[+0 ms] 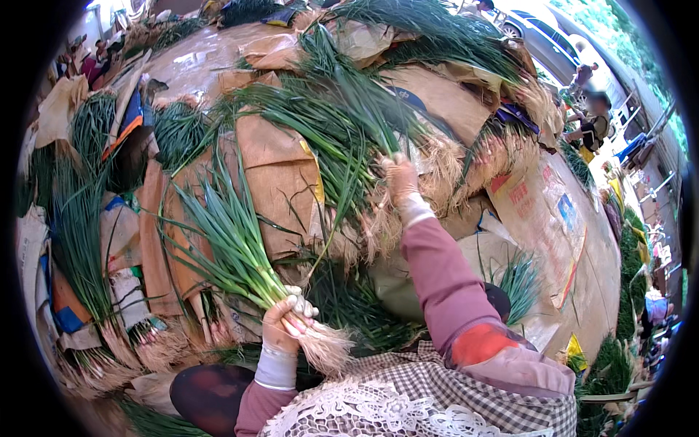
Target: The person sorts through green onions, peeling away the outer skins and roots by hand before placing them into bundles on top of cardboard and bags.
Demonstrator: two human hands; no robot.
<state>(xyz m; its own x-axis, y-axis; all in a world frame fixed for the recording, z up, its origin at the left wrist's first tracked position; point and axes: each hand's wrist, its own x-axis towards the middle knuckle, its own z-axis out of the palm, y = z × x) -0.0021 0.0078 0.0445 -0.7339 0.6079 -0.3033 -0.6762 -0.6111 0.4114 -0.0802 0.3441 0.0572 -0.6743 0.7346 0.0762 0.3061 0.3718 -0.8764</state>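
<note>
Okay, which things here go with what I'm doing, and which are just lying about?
With the work:
- rooted green bunch, in your left hand
- second bunch, in your right hand
- piled bunches just ahead

Probably just about:
- blue-and-orange wrapping
- yellow scrap, right
- parked car, background

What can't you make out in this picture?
- Head view: part of the green onions in the left hand, covered by fingers.
- Head view: grip of the right hand, hidden by its back.
- Head view: lace cloth, cut off by the bottom edge.
- Head view: far person, face blurred.
</note>
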